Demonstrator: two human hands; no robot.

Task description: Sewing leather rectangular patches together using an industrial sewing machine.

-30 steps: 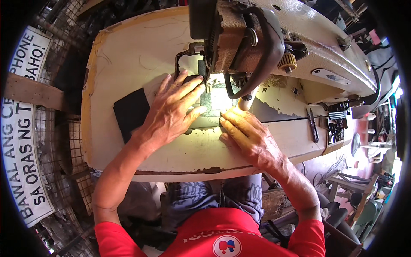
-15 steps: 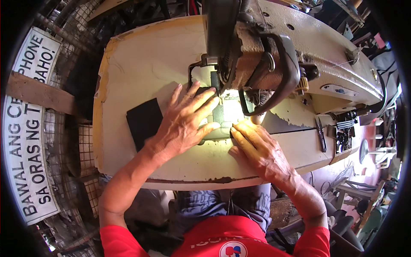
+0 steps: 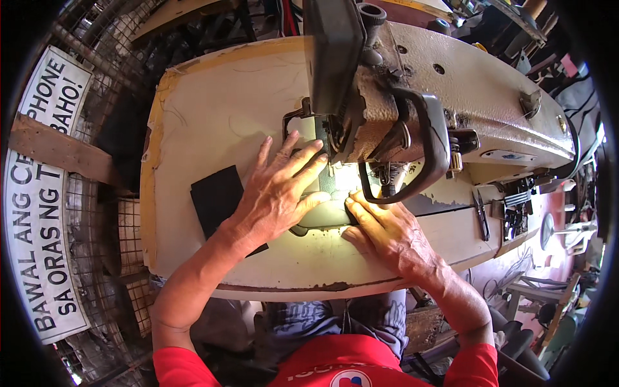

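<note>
A dark strip of material (image 3: 327,177) lies on the lit bed of a sewing machine (image 3: 425,64), running under the needle area. Fingers spread, my left hand (image 3: 274,187) lies flat beside the needle area, its fingertips and thumb on or next to the strip. My right hand (image 3: 387,229) rests on the other side, close below the black curved guard (image 3: 432,151). Its fingers are stretched forward and the thumb sits apart; the fingertips touch a dark edge, and what lies under them is partly hidden. A black flat piece (image 3: 216,197) lies left of my left wrist, partly covered by it.
The pale worktable (image 3: 193,116) has a worn front edge. Dark-handled scissors or snips (image 3: 481,216) lie at the right, near a cluster of metal parts (image 3: 516,209). A wire-mesh wall with a white sign (image 3: 48,213) and a wooden plank (image 3: 61,148) stands at the left.
The whole scene sits a little lower in view. Both hands keep nearly the same poses, having shifted slightly away from me over the table. More of the black piece shows beside my left wrist.
</note>
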